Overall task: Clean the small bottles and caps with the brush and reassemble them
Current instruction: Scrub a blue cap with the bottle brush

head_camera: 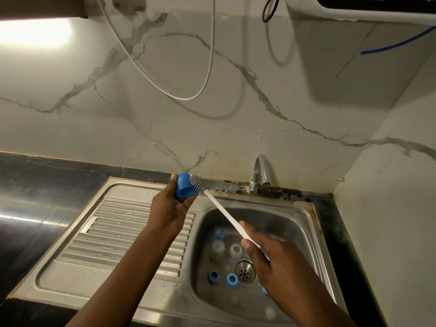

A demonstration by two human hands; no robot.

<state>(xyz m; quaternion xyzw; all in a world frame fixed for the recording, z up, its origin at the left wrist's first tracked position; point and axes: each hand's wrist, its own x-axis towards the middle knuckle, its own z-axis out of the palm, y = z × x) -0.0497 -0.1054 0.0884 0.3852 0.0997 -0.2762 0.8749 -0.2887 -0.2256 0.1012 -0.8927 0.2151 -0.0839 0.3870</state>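
The blue cap (pixel 185 187) is held above the sink's (pixel 313 223) back edge, where drainboard meets basin, pinched in the curled fingers of the left hand (pixel 168 208). The brush (pixel 221 211) has its grey bristle head at the cap's mouth. The right hand (pixel 262 253) is closed around the white handle's lower end. With so long a handle, a hard push could lever the cap out of that pinch and drop it among the 2 small bottles (pixel 217 247) and 2 blue rings (pixel 232 279) beside the drain (pixel 244 271).
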